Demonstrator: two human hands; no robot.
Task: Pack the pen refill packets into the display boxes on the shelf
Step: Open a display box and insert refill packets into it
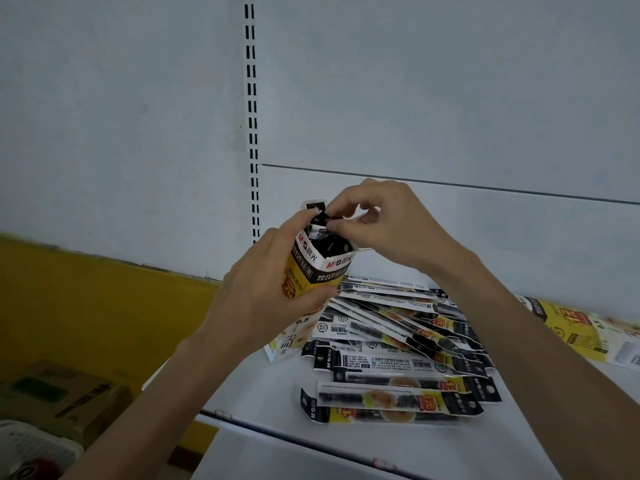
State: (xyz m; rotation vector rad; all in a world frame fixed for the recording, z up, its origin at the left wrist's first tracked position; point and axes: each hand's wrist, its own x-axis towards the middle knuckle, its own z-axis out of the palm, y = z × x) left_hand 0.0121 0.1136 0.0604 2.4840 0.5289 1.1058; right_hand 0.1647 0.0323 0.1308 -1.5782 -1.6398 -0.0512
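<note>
my left hand [273, 292] clamped round upright display box [306, 268] | my right hand [391, 223] pinching packet tops [320, 221] at its mouth | loose packets [398, 344] flat below-right, crosswise, nearer my right

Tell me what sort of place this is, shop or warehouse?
Most likely a stationery shop aisle. Cues: a white retail shelf with a slotted upright behind it, a pile of barcoded pen refill packets, and a branded display box held in the left hand.
</note>
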